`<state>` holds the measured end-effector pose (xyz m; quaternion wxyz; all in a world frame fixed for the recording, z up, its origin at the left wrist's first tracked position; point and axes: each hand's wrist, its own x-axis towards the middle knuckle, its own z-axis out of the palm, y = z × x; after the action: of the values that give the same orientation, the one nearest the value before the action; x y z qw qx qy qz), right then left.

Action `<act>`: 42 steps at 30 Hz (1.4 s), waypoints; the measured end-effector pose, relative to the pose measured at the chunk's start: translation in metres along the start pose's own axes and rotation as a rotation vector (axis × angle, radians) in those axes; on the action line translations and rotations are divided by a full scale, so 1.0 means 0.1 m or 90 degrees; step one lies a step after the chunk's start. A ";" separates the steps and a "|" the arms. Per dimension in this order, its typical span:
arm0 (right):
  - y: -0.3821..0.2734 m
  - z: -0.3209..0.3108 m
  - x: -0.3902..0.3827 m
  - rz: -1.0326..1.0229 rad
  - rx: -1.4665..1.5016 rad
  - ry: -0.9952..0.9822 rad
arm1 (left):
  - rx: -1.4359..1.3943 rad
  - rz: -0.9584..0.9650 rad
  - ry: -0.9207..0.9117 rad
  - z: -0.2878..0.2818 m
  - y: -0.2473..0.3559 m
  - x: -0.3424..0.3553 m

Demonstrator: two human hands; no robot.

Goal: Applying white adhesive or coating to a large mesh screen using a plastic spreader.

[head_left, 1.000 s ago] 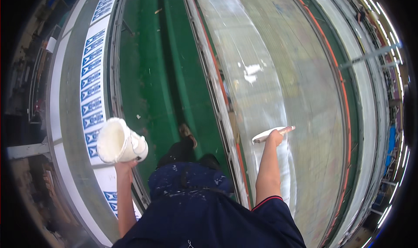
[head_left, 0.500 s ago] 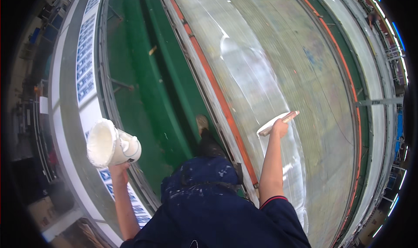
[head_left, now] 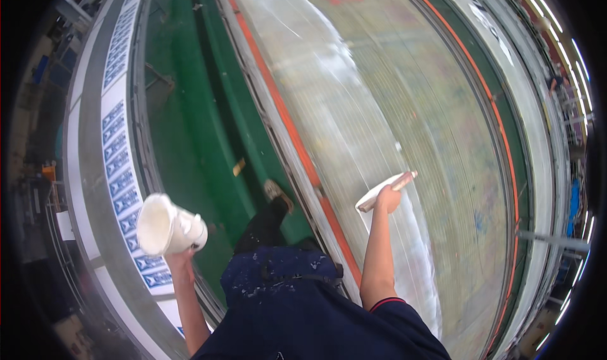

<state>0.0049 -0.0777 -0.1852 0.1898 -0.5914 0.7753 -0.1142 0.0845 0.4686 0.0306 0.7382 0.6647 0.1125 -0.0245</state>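
Observation:
My left hand [head_left: 181, 262] is closed under a white bucket [head_left: 184, 228], holding it tilted out to the left over the aisle. Thick white stuff coats the bucket's rim and outside. On the other side, my right hand [head_left: 388, 199] grips a long, flat squeegee [head_left: 403, 180] laid across a long table [head_left: 455, 189]. White liquid gathers along the squeegee's far edge. A glossy wet band [head_left: 329, 101] runs lengthwise over the table's near-left part, both ahead of the squeegee and behind it.
An orange rail [head_left: 278, 104] borders the table on the left, with another orange strip [head_left: 501, 126] on the right. I walk on a green floor [head_left: 190, 120]. Left of it stands another table with blue-and-white printed sheets [head_left: 120, 151]. A metal bar [head_left: 550, 240] juts out at right.
I have stepped forward along the aisle, the squeegee travelling along the table with me. The floor, printed sheets and rails have shifted back past me. Both hands keep their hold.

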 end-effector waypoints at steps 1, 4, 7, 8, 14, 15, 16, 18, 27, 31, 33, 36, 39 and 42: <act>-0.36 0.18 -0.11 0.012 0.000 -0.007 | -0.002 -0.017 -0.021 0.13 0.14 0.53; -1.71 0.73 -0.51 0.035 0.008 0.006 | -0.039 0.026 -0.035 0.67 0.72 2.27; -2.93 1.36 -0.80 0.038 0.014 0.017 | -0.074 0.038 -0.071 0.94 1.15 3.87; -3.28 1.60 -0.85 0.037 0.027 0.009 | -0.102 0.028 -0.128 1.06 1.30 4.42; -6.18 2.89 -1.65 0.074 0.070 -0.023 | -0.050 0.013 0.030 1.89 2.01 7.19; -6.72 3.04 -1.85 0.065 0.061 -0.027 | -0.064 0.029 0.016 1.94 2.15 7.58; -7.22 3.22 -1.97 0.059 0.047 -0.039 | -0.062 0.026 0.026 1.96 2.25 8.00; -8.20 3.52 -2.39 0.010 0.045 -0.063 | -0.103 -0.031 0.124 2.02 2.38 8.93; -11.99 5.36 -3.26 0.042 0.068 -0.046 | -0.248 0.097 0.110 2.40 3.20 13.31; -13.33 6.06 -3.45 0.052 0.150 -0.040 | -0.260 0.079 0.112 2.54 3.82 15.33; -14.00 6.38 -3.58 0.075 0.067 -0.036 | -0.225 0.078 -0.009 2.57 4.11 16.33; -15.10 6.81 -3.96 0.050 0.116 0.006 | -0.182 0.018 -0.005 2.64 4.60 17.86; -16.14 7.38 -4.18 0.090 0.087 -0.029 | -0.192 0.078 -0.024 2.96 4.94 19.45; -17.33 8.01 -4.38 0.099 0.039 -0.002 | -0.158 0.025 -0.045 3.06 4.99 21.09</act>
<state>1.9632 -0.0946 -0.1424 0.2172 -0.5235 0.8149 -0.1214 2.2706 0.4634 0.1267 0.8185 0.5693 0.0754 -0.0193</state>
